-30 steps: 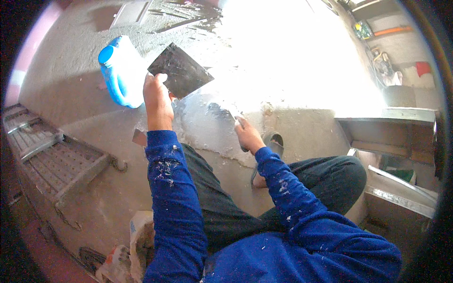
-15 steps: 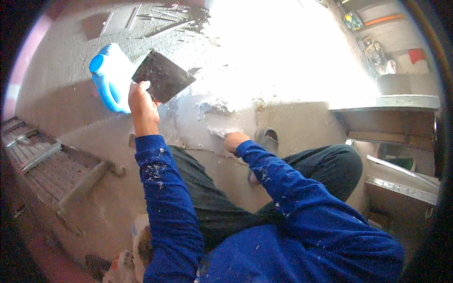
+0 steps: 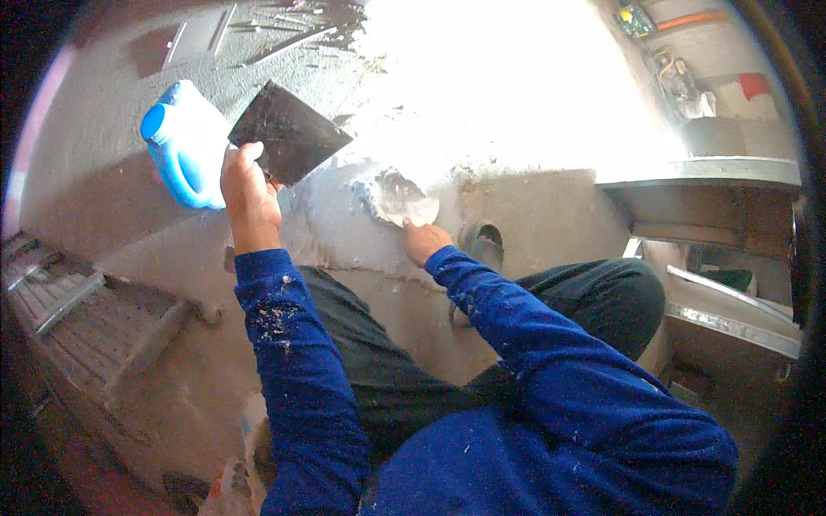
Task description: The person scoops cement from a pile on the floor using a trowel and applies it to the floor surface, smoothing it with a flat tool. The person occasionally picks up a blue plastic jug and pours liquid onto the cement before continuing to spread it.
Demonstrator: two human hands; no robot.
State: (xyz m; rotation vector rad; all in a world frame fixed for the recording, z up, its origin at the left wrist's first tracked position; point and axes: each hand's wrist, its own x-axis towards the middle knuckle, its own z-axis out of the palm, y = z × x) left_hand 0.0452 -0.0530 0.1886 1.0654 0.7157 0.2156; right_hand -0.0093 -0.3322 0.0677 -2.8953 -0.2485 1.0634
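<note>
Plate [image 3: 291,133], dark, upper left: I saw the left hand [image 3: 251,199] gripping it; right hand [image 3: 425,244] held a whitish tool [image 3: 417,209], mid-frame.

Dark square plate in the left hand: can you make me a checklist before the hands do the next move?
1. Left hand gripping the dark square plate: ok, the thumb lies over its corner.
2. Right hand at the pale flat blade: ok, fingers meet its near edge.
3. Handle of that blade in sight: not ok, none shows.
4. Blue-capped jug clear of the plate: cannot tell, they nearly meet in this view.
5. Left sleeve clean: not ok, pale spatters near the cuff.
</note>
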